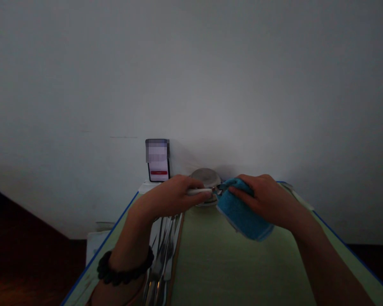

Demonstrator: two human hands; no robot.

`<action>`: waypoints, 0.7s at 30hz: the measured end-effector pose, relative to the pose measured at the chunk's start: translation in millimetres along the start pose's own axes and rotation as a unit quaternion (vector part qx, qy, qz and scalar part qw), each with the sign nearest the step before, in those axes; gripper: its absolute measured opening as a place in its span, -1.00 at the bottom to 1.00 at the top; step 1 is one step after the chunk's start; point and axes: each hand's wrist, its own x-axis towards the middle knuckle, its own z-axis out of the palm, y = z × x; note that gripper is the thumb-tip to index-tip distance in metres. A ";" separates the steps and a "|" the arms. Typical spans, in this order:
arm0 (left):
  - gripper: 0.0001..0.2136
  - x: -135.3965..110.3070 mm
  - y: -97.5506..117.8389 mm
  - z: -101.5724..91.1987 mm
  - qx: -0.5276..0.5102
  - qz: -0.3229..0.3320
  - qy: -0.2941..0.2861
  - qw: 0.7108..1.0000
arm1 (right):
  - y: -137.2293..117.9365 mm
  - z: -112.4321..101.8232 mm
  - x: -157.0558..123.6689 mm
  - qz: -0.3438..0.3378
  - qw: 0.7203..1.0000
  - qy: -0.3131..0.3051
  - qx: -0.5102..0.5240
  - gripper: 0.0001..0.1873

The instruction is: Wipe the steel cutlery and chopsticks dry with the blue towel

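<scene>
My left hand (181,193) grips the white handle (199,192) of a metal utensil, with a dark bead bracelet on the wrist. The utensil's metal part (219,188) points right, and its tip is hidden, so I cannot tell its kind. A blue cloth (245,212) is pinched in my right hand (258,195) against that metal part, its lower end hanging down over the table. Just behind the utensil stands a round greyish container or lid (206,175), partly covered by my left fingers.
Several forks and other metal cutlery (162,259) lie lengthwise on the left side of the green tabletop (230,272), partly under my left forearm. A phone (158,163) leans upright against the white wall (191,76). Blue edging (97,255) runs along the table.
</scene>
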 end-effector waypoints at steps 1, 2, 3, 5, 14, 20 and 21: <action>-0.59 0.0 -0.2 0.1 0.000 -0.001 -0.001 1.000 | 0.0 -0.2 0.0 0.000 1.000 0.000 0.001 -0.72; -0.59 -0.1 -0.5 0.2 0.001 -0.001 -0.002 1.000 | -0.2 -0.4 0.1 0.000 1.000 -0.001 0.002 -0.72; -0.59 -0.2 -0.8 0.4 0.002 -0.001 -0.003 1.000 | -0.4 -0.5 0.2 0.001 1.000 -0.004 0.004 -0.72; -0.58 -0.3 -1.5 0.8 0.004 -0.003 -0.001 1.000 | -1.1 -0.5 0.5 0.003 1.000 -0.007 0.004 -0.72; -0.57 0.1 0.6 0.8 0.001 -0.006 -0.001 1.000 | -1.9 -0.7 1.1 -0.001 1.000 -0.001 0.003 -0.72; -0.56 1.0 2.4 0.1 0.002 0.006 0.005 1.000 | -2.0 -0.6 1.4 -0.008 1.000 -0.007 0.028 -0.76; -0.56 1.2 2.6 -0.2 0.009 0.009 0.006 1.000 | -2.4 -0.7 1.3 -0.013 0.999 -0.010 0.033 -0.78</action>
